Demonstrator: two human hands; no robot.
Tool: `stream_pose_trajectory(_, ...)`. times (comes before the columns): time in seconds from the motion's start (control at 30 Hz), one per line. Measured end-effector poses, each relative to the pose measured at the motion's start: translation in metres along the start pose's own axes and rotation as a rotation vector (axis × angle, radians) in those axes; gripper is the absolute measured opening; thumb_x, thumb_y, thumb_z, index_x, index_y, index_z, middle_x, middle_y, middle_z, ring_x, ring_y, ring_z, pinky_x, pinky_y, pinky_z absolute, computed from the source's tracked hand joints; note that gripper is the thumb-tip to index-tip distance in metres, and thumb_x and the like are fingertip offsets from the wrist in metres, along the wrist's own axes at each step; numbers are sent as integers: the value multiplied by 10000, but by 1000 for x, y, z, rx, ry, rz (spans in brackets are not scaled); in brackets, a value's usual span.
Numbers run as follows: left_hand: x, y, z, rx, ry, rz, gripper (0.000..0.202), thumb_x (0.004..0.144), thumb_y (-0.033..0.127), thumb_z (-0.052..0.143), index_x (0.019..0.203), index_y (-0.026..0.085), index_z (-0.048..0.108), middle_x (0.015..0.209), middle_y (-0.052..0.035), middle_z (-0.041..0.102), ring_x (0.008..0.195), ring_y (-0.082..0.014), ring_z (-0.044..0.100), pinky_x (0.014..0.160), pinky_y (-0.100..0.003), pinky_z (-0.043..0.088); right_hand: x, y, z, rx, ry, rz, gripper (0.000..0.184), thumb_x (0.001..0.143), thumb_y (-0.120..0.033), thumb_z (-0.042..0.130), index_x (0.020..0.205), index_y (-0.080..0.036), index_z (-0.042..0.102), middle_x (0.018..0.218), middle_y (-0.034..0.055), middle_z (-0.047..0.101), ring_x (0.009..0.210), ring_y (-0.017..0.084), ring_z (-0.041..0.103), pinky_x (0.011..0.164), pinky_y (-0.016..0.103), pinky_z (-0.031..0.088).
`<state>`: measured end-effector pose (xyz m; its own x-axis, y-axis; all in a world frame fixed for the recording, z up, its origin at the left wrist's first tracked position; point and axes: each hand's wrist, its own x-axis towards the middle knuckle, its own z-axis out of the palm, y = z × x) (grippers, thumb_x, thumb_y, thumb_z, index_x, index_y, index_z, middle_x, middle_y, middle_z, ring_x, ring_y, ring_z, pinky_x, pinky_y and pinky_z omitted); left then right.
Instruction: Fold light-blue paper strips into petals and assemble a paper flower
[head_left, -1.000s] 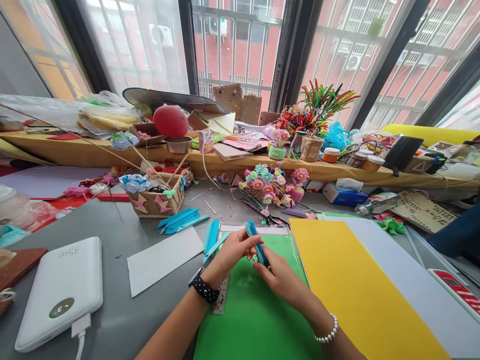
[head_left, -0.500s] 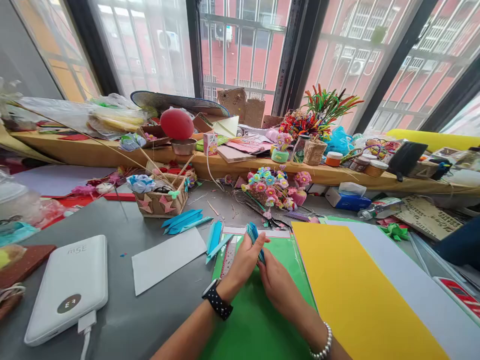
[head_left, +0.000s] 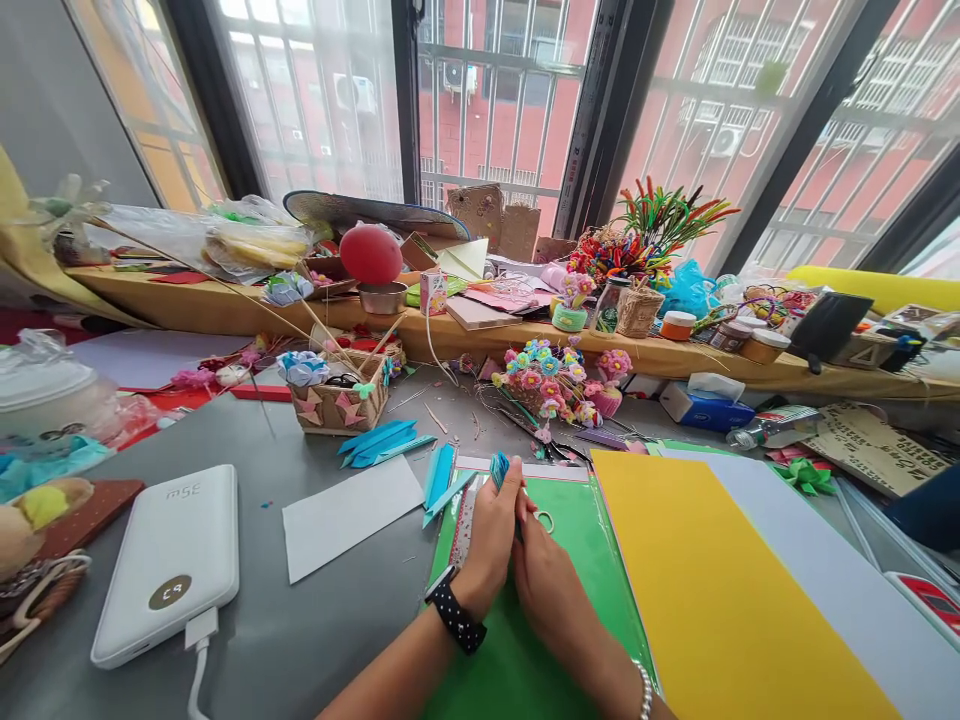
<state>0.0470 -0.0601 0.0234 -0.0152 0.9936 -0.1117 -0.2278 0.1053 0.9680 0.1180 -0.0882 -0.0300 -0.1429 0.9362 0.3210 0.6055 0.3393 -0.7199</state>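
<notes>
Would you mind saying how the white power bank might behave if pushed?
The white power bank would probably slide rather than tip, since it lies flat. Its smooth-looking casing might feel slippery. The cable plugged into it could drag along or tug.

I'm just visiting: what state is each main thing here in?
Blue paper, folded, mostly hidden in the hands
Left hand, closed around it
Right hand, pressed against the other hand
Power bank, lying flat, cable plugged in, display lit
Tissue box, open, tissue sticking out
Plastic bottle, lying on its side
White paper, flat
Yellow sheet, flat
Green sheet, flat beneath the hands
</notes>
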Motion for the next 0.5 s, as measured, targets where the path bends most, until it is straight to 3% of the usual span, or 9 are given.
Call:
stream_pose_trajectory(0.27,10,5,-9,75,43,267,393,765,479,392,509,181,402,522,17,457,508,-98,444,536,-220,378,18,-15,-4,9,-64,-75,368,844,-153,301,1206,-146,367,1032,129,567,932,207,548,769,338,462)
stream_pose_trajectory(0.4,28,31,-38,29,58,399,395,786,491,340,533,189,372,454,47,373,421,-81,384,446,-210,338,33,-21,-10,-48,-172,-140,396,812,-206,438,1199,-159,372,936,88,569,803,180,552,743,335,454)
stream_pose_trajectory(0.5,41,53,-72,85,213,419,393,769,509,340,522,208,291,445,68,275,354,-74,301,378,-215,288,46,-25,-10,-137,-237,-152,260,825,-217,429,1060,-143,510,924,87,572,844,172,536,773,308,431)
